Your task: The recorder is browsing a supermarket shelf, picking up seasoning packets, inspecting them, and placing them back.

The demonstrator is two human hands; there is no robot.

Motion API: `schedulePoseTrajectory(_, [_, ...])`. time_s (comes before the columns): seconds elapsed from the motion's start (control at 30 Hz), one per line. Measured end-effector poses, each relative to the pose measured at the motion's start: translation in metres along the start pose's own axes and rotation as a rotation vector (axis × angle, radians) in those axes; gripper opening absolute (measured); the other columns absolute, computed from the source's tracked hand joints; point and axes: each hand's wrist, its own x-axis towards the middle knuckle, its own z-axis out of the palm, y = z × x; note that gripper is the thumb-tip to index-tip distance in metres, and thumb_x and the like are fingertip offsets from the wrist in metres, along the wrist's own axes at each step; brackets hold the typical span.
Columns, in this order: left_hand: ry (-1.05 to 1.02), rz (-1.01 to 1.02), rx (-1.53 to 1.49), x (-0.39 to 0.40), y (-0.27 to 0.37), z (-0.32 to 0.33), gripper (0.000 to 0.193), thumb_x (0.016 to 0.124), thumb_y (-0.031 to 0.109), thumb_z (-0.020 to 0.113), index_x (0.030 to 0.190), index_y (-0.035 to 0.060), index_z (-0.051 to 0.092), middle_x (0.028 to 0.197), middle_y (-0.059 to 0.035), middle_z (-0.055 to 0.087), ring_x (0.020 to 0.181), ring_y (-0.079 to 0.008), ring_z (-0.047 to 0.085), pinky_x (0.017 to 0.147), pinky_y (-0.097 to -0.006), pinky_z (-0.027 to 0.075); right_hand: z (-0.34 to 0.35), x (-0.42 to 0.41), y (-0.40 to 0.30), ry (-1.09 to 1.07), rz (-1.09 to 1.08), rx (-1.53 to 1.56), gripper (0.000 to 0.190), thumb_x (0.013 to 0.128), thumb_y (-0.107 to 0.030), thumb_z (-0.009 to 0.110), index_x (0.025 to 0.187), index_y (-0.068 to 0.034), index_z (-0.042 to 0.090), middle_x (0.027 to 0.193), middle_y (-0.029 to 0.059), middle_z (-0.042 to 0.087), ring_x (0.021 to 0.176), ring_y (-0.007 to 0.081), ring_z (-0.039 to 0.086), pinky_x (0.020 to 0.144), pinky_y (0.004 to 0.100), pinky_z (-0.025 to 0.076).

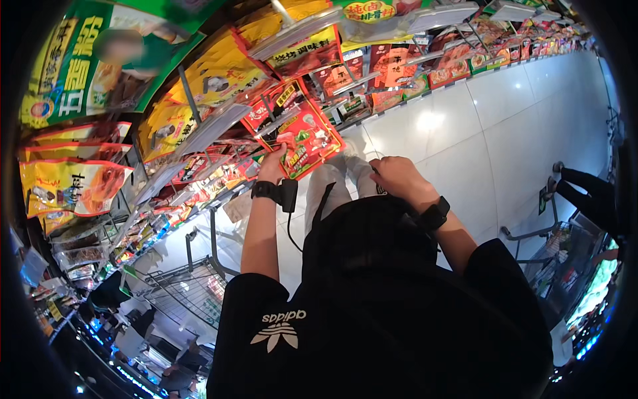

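A red seasoning packet [304, 134] with pictures of food and printed writing is pinched at its lower left edge by my left hand [273, 163]. My thumb lies on its front, and the fingers are mostly hidden behind it. The packet's top is among the shelf hooks, one of which crosses in front of it; whether it still hangs there I cannot tell. Over the floor by my legs, my right hand [402, 175] has curled fingers. Something dark shows at its thumb, too little to name. Both wrists wear black bands.
Yellow seasoning bags [219, 80] hang on hooks at left, beside a large green packet [84, 65]. Red packets [394, 65] line the shelf beyond. A wire shopping cart [192, 289] stands behind at left, another cart [553, 254] at right, near a person's dark-trousered legs [588, 194].
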Motion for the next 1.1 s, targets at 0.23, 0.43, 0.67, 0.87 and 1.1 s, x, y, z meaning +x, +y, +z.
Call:
schedulePoseTrajectory(0.23, [0.366,0.168,0.229,0.034,0.018,-0.007,0.024,0.076,0.019,0.061,0.094,0.0042,0.054,0.083,-0.0056,0.057,0.066,-0.0167,0.054,0.058,-0.0318,0.045,0.002,-0.007,0.005,0.021,0.040,0.014,0.022,0.075,-0.023,0.052,0.076,-0.001,0.053,0.065,0.0152,0.057,0.064,0.0309,0.056,0.058,0.0393,0.045])
schedulePoseTrajectory(0.43, [0.587,0.428,0.595,0.048,0.007,-0.027,0.025,0.074,0.013,0.061,0.094,-0.0008,0.055,0.087,-0.0069,0.060,0.076,-0.0160,0.055,0.070,-0.0294,0.042,-0.001,-0.010,0.004,0.031,0.026,0.010,0.021,0.075,-0.023,0.053,0.075,-0.002,0.053,0.064,0.0140,0.057,0.063,0.0299,0.057,0.057,0.0382,0.045])
schedulePoseTrajectory(0.67, [0.668,0.465,0.556,0.076,0.008,-0.062,0.030,0.079,0.022,0.051,0.102,0.0030,0.049,0.094,-0.0092,0.056,0.080,-0.0213,0.054,0.071,-0.0338,0.041,-0.005,-0.003,-0.003,-0.001,-0.005,-0.023,0.021,0.074,-0.023,0.054,0.076,-0.002,0.054,0.065,0.0133,0.057,0.064,0.0291,0.057,0.058,0.0375,0.045])
schedulePoseTrajectory(0.87, [0.205,0.236,0.356,0.026,0.015,0.028,0.036,0.081,0.020,0.048,0.116,0.0111,0.040,0.105,-0.0071,0.052,0.098,-0.0220,0.051,0.078,-0.0369,0.042,-0.007,-0.006,0.000,0.012,0.025,-0.024,0.021,0.074,-0.023,0.054,0.078,-0.003,0.054,0.065,0.0139,0.057,0.065,0.0295,0.057,0.059,0.0378,0.045])
schedulePoseTrajectory(1.1, [-0.162,0.148,0.204,-0.040,0.015,0.063,0.034,0.082,0.017,0.047,0.113,0.0049,0.042,0.107,-0.0115,0.053,0.096,-0.0223,0.054,0.076,-0.0301,0.044,-0.061,0.015,-0.020,0.123,-0.051,0.267,0.031,0.075,-0.019,0.052,0.101,-0.001,0.052,0.086,0.0186,0.058,0.082,0.0347,0.054,0.071,0.0402,0.043])
